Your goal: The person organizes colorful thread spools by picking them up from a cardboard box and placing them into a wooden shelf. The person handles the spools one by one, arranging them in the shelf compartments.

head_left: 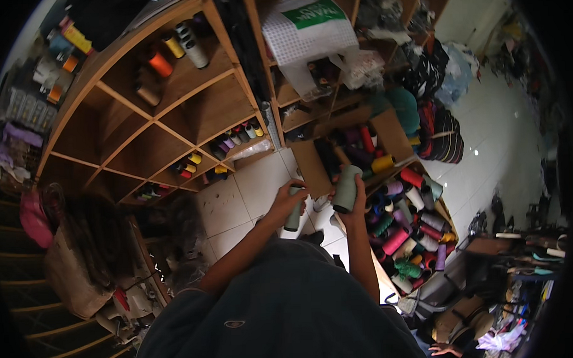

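Two grey-green thread spools are up in front of my body, one in each hand. My left hand point(286, 203) is closed round the slimmer spool point(293, 219), which stands nearly upright with its lower end showing below the fingers. The fuller thread cone point(346, 188) is in my right hand point(358, 200), its thumb and fingers wrapped about the side and its dark base tilted toward me. A small gap separates the two spools. Just beyond my right hand is an open cardboard box point(311, 168) with red, yellow and dark spools inside.
A second box point(452, 220), heaped with many-coloured spools, sits right of my right arm. Wooden cubby shelves point(155, 120) at the far left hold a few spools, including an orange spool point(160, 63). Bagged goods point(425, 70) pile up behind. Another person's hand point(445, 349) shows at lower right.
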`<act>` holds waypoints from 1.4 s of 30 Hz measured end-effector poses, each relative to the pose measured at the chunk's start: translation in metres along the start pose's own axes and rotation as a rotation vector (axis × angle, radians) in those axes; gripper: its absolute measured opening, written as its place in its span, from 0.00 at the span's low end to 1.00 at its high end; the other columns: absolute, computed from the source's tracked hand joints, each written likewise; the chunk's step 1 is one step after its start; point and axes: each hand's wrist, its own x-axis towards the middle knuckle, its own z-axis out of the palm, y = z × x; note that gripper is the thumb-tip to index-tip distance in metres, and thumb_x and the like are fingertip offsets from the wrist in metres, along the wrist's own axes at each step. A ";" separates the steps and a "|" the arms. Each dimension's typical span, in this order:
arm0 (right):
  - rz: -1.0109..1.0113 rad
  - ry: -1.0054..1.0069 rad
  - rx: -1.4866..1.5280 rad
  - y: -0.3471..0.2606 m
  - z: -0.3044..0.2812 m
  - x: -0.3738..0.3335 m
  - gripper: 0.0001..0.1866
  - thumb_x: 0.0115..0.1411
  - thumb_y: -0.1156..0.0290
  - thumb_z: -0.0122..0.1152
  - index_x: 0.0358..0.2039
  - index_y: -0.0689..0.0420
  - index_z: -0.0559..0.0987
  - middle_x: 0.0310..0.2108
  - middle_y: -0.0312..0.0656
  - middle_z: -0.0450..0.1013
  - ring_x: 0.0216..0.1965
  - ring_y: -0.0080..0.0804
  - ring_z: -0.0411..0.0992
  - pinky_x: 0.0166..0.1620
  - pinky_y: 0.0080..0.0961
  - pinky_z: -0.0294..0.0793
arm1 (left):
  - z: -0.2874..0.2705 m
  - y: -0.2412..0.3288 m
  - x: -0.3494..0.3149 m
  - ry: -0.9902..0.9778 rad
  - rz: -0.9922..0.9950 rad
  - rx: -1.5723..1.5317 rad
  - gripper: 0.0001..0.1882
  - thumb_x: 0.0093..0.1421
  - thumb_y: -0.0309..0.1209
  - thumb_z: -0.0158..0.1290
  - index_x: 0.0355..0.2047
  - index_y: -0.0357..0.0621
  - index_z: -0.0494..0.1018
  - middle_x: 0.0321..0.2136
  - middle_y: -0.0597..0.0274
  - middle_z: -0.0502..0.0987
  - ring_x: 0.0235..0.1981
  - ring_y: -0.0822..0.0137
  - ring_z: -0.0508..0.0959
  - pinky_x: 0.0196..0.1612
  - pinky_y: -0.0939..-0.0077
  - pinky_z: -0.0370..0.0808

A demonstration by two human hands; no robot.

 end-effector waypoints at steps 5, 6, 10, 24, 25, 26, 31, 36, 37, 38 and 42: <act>0.130 -0.078 -0.084 0.041 0.066 0.035 0.28 0.63 0.41 0.43 0.51 0.52 0.67 0.30 0.42 0.71 0.23 0.35 0.73 0.28 0.33 0.75 | -0.075 0.018 -0.020 0.206 0.030 -0.287 0.08 0.58 0.29 0.55 0.34 0.44 0.66 0.19 0.63 0.68 0.13 0.70 0.68 0.15 0.73 0.66; 0.156 -0.085 -0.084 0.052 0.079 0.040 0.29 0.63 0.40 0.42 0.51 0.52 0.67 0.29 0.42 0.70 0.23 0.35 0.73 0.28 0.33 0.75 | -0.090 0.020 -0.025 0.232 0.042 -0.307 0.08 0.58 0.28 0.55 0.33 0.44 0.66 0.19 0.63 0.68 0.13 0.70 0.68 0.15 0.73 0.66; 0.223 -0.235 -0.101 0.092 0.122 0.065 0.29 0.63 0.38 0.42 0.48 0.51 0.68 0.27 0.42 0.70 0.24 0.34 0.72 0.29 0.33 0.74 | -0.143 0.031 -0.040 0.309 0.077 -0.384 0.07 0.58 0.27 0.54 0.33 0.45 0.66 0.18 0.64 0.66 0.12 0.70 0.67 0.14 0.74 0.65; 0.019 -0.265 -0.434 0.182 0.247 0.171 0.23 0.62 0.58 0.54 0.52 0.53 0.62 0.37 0.45 0.70 0.34 0.37 0.74 0.40 0.33 0.77 | -0.274 0.048 -0.018 0.433 0.496 -0.417 0.18 0.64 0.42 0.43 0.48 0.45 0.63 0.37 0.58 0.70 0.39 0.64 0.72 0.43 0.69 0.71; -0.010 -0.248 -0.465 0.184 0.254 0.177 0.23 0.62 0.58 0.54 0.52 0.53 0.62 0.37 0.44 0.70 0.35 0.37 0.74 0.40 0.33 0.77 | -0.273 0.075 -0.007 0.578 0.557 -0.244 0.19 0.66 0.42 0.43 0.51 0.43 0.63 0.41 0.58 0.70 0.43 0.65 0.71 0.49 0.71 0.68; -0.038 -0.235 -0.500 0.186 0.259 0.184 0.23 0.62 0.58 0.55 0.52 0.53 0.61 0.37 0.44 0.70 0.35 0.36 0.74 0.40 0.33 0.77 | -0.279 0.103 0.002 0.582 0.682 -0.043 0.19 0.66 0.41 0.45 0.51 0.42 0.63 0.42 0.59 0.68 0.44 0.67 0.68 0.50 0.73 0.66; -0.016 -0.282 -0.471 0.191 0.267 0.201 0.23 0.62 0.58 0.55 0.52 0.52 0.62 0.38 0.42 0.70 0.36 0.35 0.74 0.40 0.34 0.77 | -0.306 0.236 0.047 0.521 1.043 0.198 0.16 0.68 0.35 0.45 0.51 0.40 0.63 0.41 0.58 0.70 0.43 0.69 0.69 0.49 0.76 0.66; -0.184 -0.251 -0.532 0.195 0.273 0.241 0.25 0.61 0.58 0.58 0.53 0.56 0.63 0.44 0.41 0.67 0.44 0.29 0.69 0.48 0.26 0.69 | -0.297 0.271 0.052 0.375 0.877 0.167 0.14 0.68 0.34 0.46 0.49 0.41 0.65 0.39 0.58 0.72 0.42 0.70 0.71 0.47 0.77 0.67; -0.302 -0.289 -0.644 0.192 0.296 0.241 0.28 0.58 0.60 0.63 0.53 0.58 0.64 0.46 0.40 0.67 0.47 0.26 0.65 0.51 0.24 0.65 | -0.298 0.254 0.055 0.432 0.900 0.222 0.13 0.67 0.34 0.46 0.49 0.41 0.65 0.38 0.59 0.72 0.41 0.71 0.71 0.46 0.77 0.68; -0.393 -0.321 -0.748 0.185 0.304 0.250 0.28 0.58 0.62 0.64 0.53 0.57 0.64 0.46 0.40 0.67 0.47 0.27 0.65 0.51 0.24 0.65 | -0.293 0.241 0.061 0.469 0.921 0.279 0.13 0.67 0.34 0.46 0.48 0.41 0.65 0.37 0.59 0.72 0.40 0.71 0.72 0.45 0.77 0.69; -0.705 -0.433 -1.016 0.175 0.317 0.315 0.32 0.53 0.66 0.70 0.53 0.59 0.63 0.46 0.42 0.66 0.47 0.29 0.66 0.51 0.26 0.66 | -0.270 0.206 0.065 0.391 0.684 0.037 0.13 0.64 0.32 0.50 0.46 0.39 0.68 0.31 0.64 0.73 0.30 0.73 0.71 0.35 0.79 0.71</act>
